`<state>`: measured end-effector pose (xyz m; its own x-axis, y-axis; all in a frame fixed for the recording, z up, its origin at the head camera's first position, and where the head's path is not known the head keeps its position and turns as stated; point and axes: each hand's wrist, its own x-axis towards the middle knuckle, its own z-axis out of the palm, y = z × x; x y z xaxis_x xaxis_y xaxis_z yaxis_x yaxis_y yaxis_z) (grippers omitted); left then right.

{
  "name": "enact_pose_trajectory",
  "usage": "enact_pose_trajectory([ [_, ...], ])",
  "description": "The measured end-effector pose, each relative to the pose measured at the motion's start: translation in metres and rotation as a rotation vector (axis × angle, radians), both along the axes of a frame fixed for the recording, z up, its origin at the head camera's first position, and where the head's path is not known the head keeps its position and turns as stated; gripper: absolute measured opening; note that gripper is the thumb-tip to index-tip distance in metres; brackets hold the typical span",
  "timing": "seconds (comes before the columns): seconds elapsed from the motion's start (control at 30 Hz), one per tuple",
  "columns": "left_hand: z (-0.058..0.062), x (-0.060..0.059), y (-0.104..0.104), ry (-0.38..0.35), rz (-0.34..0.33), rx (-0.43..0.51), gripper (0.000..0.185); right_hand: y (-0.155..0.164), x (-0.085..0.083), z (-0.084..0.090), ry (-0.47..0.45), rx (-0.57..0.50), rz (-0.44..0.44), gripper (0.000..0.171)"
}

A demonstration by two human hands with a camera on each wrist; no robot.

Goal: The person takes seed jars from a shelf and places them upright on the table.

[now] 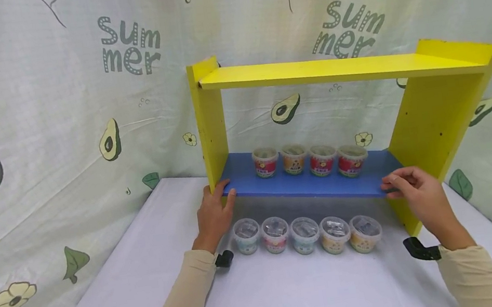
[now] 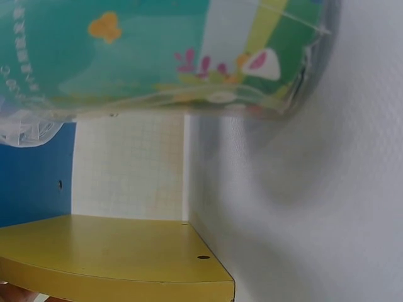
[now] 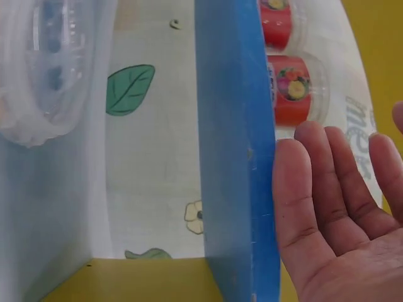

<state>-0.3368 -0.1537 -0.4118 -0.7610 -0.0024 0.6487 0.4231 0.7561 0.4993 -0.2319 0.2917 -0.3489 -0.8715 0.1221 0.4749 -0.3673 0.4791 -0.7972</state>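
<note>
A yellow shelf rack (image 1: 319, 71) with a blue shelf board (image 1: 274, 183) stands against the patterned cloth. My left hand (image 1: 213, 216) grips the rack's left side, where the yellow panel (image 1: 211, 127) meets the blue board; in the left wrist view most of that hand is hidden. By the board's right front edge is my right hand (image 1: 422, 197), its fingers (image 3: 293, 201) loosely extended in the right wrist view, holding nothing. On the blue board several lidded cups with red or orange labels (image 1: 322, 161) form a row.
Below the blue board, several clear-lidded cups (image 1: 305, 234) line up on the white tabletop (image 1: 295, 298), between my forearms. A teal cup (image 2: 145, 56) fills the top of the left wrist view. The cloth (image 1: 54, 96) with avocado prints hangs behind the rack.
</note>
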Motion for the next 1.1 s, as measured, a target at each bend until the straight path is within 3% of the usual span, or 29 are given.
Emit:
enact_pose_trajectory([
  [0.23,0.001,-0.001,-0.001,-0.007,0.001,-0.011,0.049,0.001,-0.009,0.011,-0.084,-0.033,0.000,0.038],
  [0.4,0.003,0.000,-0.002,-0.011,0.006,-0.008,0.048,0.000,-0.020,0.022,-0.192,0.020,0.020,0.060],
  [0.53,0.002,-0.001,-0.002,-0.014,-0.004,-0.015,0.049,0.001,-0.029,0.032,-0.294,0.089,0.073,0.076],
  [0.67,0.001,-0.001,-0.001,-0.017,-0.009,-0.023,0.050,0.002,-0.038,0.039,-0.365,0.106,0.148,0.081],
  [0.93,-0.002,0.001,-0.002,-0.025,-0.010,-0.015,0.048,-0.002,-0.056,0.040,-0.415,0.032,0.194,0.092],
  [1.1,-0.002,-0.001,-0.003,-0.016,-0.004,-0.017,0.049,-0.007,-0.065,0.043,-0.399,0.015,0.208,0.094],
])
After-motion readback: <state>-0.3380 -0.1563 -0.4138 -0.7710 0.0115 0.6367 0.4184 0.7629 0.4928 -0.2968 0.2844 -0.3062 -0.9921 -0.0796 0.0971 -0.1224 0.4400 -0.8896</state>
